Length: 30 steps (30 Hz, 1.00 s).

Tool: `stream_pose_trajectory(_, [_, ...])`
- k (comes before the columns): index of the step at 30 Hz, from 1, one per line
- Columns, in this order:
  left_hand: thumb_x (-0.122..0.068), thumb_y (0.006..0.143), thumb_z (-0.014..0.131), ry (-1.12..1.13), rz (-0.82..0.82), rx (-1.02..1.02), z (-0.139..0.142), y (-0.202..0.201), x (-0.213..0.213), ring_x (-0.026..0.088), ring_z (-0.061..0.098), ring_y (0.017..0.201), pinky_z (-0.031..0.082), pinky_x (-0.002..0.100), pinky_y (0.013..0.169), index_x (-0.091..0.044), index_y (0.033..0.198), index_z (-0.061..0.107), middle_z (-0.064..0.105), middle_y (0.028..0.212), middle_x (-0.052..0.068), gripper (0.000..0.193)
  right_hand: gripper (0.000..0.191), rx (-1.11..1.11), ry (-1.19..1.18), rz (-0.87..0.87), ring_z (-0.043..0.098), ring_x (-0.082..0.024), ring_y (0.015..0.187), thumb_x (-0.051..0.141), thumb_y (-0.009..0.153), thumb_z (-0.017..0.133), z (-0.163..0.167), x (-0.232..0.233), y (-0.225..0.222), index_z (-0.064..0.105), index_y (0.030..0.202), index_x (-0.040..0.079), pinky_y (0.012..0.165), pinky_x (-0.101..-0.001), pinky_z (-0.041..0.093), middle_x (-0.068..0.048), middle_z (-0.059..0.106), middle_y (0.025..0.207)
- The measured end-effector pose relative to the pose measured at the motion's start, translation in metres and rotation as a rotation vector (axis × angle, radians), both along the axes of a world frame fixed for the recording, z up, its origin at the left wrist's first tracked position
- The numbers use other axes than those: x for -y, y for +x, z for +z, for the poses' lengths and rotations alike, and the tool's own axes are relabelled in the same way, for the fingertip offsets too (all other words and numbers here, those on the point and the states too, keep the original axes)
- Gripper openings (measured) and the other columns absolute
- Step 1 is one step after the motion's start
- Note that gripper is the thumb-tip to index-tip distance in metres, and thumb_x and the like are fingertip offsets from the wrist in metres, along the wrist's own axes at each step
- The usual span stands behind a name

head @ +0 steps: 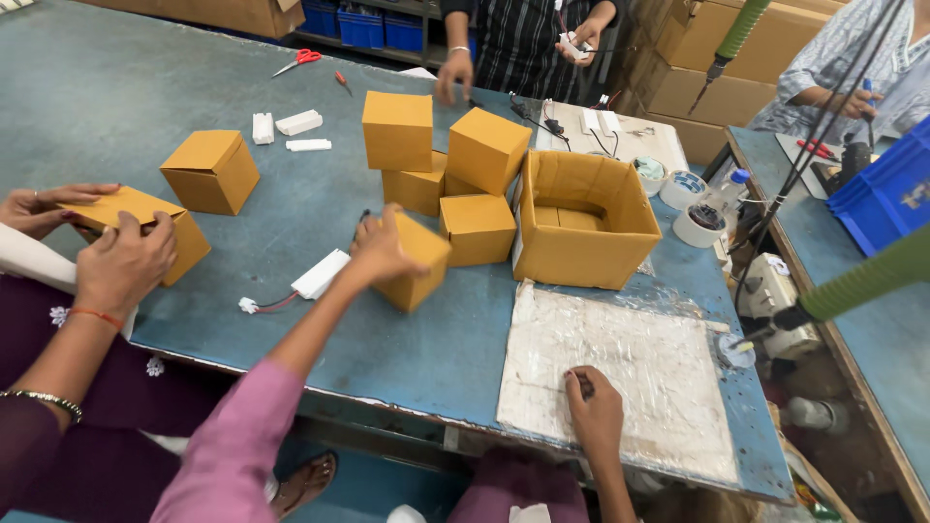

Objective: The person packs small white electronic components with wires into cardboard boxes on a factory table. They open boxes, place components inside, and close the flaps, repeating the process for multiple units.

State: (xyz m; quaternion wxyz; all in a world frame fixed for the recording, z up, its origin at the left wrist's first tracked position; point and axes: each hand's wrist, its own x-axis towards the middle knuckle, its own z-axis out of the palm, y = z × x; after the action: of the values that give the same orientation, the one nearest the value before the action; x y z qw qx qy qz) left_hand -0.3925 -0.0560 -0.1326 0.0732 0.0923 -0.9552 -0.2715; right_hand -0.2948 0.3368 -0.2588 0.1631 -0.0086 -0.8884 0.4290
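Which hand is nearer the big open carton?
Left. The left hand grips a small yellow box just left of the open carton; the right hand rests lower on the white board.

Fig. 1. My own body as I see it from the head camera. (a) Left hand [383, 250]: no ring or bangle visible on it from this side. (b) Left sleeve [237, 426]: plain pink cloth, loose, covering the upper arm and ending at about the elbow, so the forearm is uncovered. (c) Right hand [594, 415]: dark red polish on the nails of the fingers [572, 374]; wrist and forearm unsleeved, no jewellery seen. (d) Garment [518, 484] at the lower edge: dark plum-coloured cloth.
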Motion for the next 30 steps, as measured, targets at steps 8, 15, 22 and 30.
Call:
stream_pose_trajectory(8, [-0.04,0.053,0.092,0.16,-0.782,-0.385,-0.027,0.116,-0.122,0.042,0.039,0.14,0.033,0.048,0.118,-0.009,0.146,0.035,0.045,0.144,0.023,0.114,0.055,0.324,-0.845,0.549,0.062,-0.011,0.091,0.046,0.097,0.047,0.033,-0.013,0.005,0.052,0.146,0.022,0.067,-0.0261,0.052,0.003,0.062,0.132])
stream_pose_trajectory(15, [-0.027,0.076,0.072,-0.144,-0.885,-0.03,-0.046,0.086,-0.204,0.044,0.005,0.161,0.007,0.072,0.118,-0.013,0.156,0.044,0.02,0.17,0.027,0.086,0.055,0.327,-0.711,0.41,0.056,-0.01,0.097,0.026,0.097,0.058,0.074,-0.008,0.035,0.042,0.148,0.014,0.073,-0.0315,0.054,-0.003,0.052,0.139])
stream_pose_trajectory(22, [-0.052,0.078,0.076,-0.112,-0.608,0.108,-0.045,0.114,-0.227,0.057,0.008,0.151,0.014,0.076,0.114,0.013,0.152,0.024,0.009,0.156,0.046,0.111,0.053,0.258,-0.928,0.376,0.061,-0.012,0.09,0.016,0.1,0.05,0.057,0.002,0.072,0.031,0.149,0.013,0.079,-0.0334,0.056,-0.005,0.05,0.137])
stream_pose_trajectory(30, [-0.045,0.067,0.086,-0.372,-0.58,0.352,0.023,0.114,-0.252,0.062,0.031,0.143,0.039,0.08,0.099,0.011,0.141,0.051,0.039,0.153,0.034,0.099,0.047,0.343,-0.934,0.44,0.062,-0.014,0.091,0.016,0.104,0.044,0.046,-0.011,0.058,0.026,0.148,0.015,0.079,-0.0333,0.055,-0.008,0.058,0.11])
